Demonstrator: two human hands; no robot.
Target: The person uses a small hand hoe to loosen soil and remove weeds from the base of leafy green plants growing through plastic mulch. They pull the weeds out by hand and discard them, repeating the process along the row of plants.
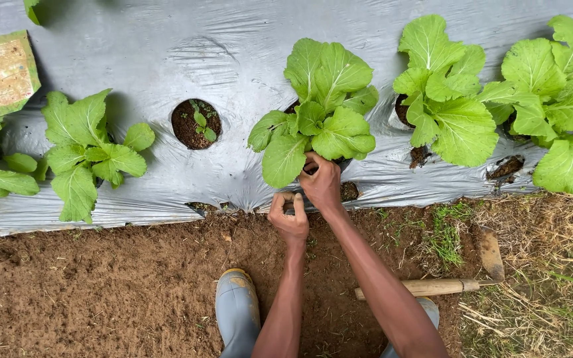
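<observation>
A: Item one, the leafy plant [319, 106]. Where do we log it?

B: Directly beyond both hands, its base touching our right hand [321, 182]. That hand's fingers are curled in under the lowest leaves, pinching at the stem base; what exactly sits between them is hidden.

A: Item two, the left hand [289, 219]?

B: Just below and beside the right one, closed into a loose fist at the edge of the silver plastic sheet [187, 59]. We cannot tell whether it grips the sheet.

A: Surroundings?

B: A planting hole [195, 124] with a tiny seedling, up and to the left of the hands. More leafy plants farther out on both sides. A wooden-handled hoe [445, 282] on the soil, below and right of the right forearm. A grey rubber boot [237, 308] below the left hand.
</observation>
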